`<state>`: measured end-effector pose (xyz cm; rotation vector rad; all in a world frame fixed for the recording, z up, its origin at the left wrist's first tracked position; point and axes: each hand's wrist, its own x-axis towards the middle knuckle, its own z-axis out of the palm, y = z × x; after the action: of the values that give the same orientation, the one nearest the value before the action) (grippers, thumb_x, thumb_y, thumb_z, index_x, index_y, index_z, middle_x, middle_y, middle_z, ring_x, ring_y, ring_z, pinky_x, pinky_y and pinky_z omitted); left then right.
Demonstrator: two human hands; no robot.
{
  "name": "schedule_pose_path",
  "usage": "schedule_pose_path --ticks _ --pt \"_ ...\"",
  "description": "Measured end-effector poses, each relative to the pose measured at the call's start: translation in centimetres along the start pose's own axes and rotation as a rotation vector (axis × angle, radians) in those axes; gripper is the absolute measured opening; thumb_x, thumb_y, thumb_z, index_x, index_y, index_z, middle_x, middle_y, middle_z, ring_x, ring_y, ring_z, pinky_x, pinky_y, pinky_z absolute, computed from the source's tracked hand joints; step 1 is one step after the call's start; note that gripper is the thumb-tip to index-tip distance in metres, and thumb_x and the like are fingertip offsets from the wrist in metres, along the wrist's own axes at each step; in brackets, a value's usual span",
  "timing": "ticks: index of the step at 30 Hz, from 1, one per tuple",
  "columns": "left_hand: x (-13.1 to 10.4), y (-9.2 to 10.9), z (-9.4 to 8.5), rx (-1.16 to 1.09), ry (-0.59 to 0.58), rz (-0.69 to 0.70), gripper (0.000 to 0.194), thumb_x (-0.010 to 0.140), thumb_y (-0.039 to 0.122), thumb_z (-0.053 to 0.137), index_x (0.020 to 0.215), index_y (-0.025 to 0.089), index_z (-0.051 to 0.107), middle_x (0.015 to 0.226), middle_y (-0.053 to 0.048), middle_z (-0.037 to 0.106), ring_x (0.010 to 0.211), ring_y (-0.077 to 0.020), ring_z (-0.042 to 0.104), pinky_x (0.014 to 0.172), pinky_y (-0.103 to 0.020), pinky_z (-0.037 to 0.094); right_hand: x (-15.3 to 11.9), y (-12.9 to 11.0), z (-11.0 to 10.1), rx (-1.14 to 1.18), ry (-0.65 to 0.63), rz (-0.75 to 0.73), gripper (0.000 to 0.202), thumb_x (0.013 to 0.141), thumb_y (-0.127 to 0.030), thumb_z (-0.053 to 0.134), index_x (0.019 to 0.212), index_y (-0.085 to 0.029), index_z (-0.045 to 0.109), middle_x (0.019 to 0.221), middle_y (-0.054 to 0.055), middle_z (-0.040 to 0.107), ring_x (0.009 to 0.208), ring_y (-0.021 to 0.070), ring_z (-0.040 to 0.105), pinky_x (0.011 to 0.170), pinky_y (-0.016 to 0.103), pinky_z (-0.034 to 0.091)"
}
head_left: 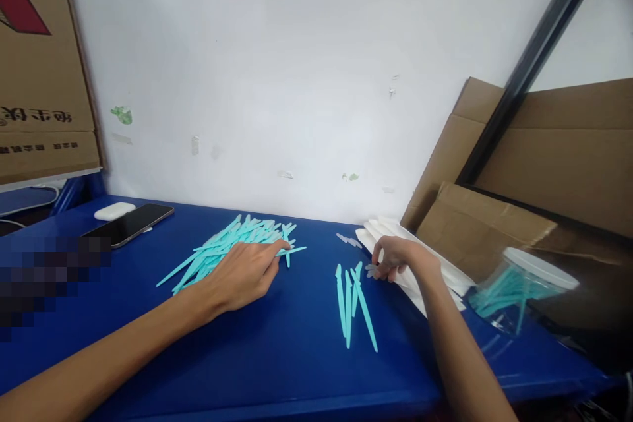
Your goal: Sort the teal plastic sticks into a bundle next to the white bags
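My left hand [247, 271] is at the right side of a heap of turquoise eyebrow razors [232, 244]. Its thumb and index finger close on one eyebrow razor [297, 250], whose end sticks out to the right. My right hand [398, 256] has its fingers curled together over small translucent razor caps [370, 270], by the white paper packets. What lies between those fingertips is partly hidden. Several separate razors [348, 306] lie side by side between my hands, one slanting across another. More translucent caps [349, 239] lie farther back.
White paper packets [415, 283] lie under and beyond my right hand. A clear jar [519, 290] with a white lid holds more razors at the right. Cardboard [494, 231] leans behind it. A phone [133, 224] and white case [115, 211] lie left on the blue table [277, 356].
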<state>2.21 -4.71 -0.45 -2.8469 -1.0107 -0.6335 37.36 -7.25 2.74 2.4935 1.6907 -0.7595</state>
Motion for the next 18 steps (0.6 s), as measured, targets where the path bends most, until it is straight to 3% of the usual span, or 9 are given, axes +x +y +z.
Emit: schedule_pose_path --ticks 4,9,18 --pt "0.0 0.01 0.07 0.008 0.009 0.005 0.037 0.097 0.024 0.031 0.127 0.023 0.053 0.071 -0.001 0.068 0.061 -0.0201 0.061 0.059 -0.03 0.036 0.36 -0.34 -0.06 0.063 -0.071 0.064 0.057 0.054 -0.024 0.087 0.105 -0.019 0.062 0.067 0.003 0.074 0.069 0.0206 0.072 0.064 0.026 0.051" --pt "-0.06 0.08 -0.07 0.009 0.004 0.014 0.037 0.096 0.023 0.031 0.127 0.023 0.053 0.066 0.0 0.064 0.057 -0.0189 0.058 0.056 -0.03 0.032 0.51 -0.54 0.22 0.057 -0.098 -0.031 0.022 0.066 -0.031 0.08 0.075 -0.016 0.068 0.071 0.006 0.074 0.063 0.0164 0.069 0.059 0.023 0.049" --pt "-0.13 -0.03 -0.04 0.0 0.002 0.046 0.038 0.096 0.024 0.028 0.127 0.021 0.052 0.056 0.003 0.054 0.049 -0.0163 0.05 0.053 -0.029 0.031 0.36 -0.78 0.26 -0.086 -0.084 -0.176 0.021 0.075 -0.036 0.069 0.07 -0.015 0.071 0.073 0.006 0.071 0.06 0.0152 0.06 0.053 0.024 0.044"
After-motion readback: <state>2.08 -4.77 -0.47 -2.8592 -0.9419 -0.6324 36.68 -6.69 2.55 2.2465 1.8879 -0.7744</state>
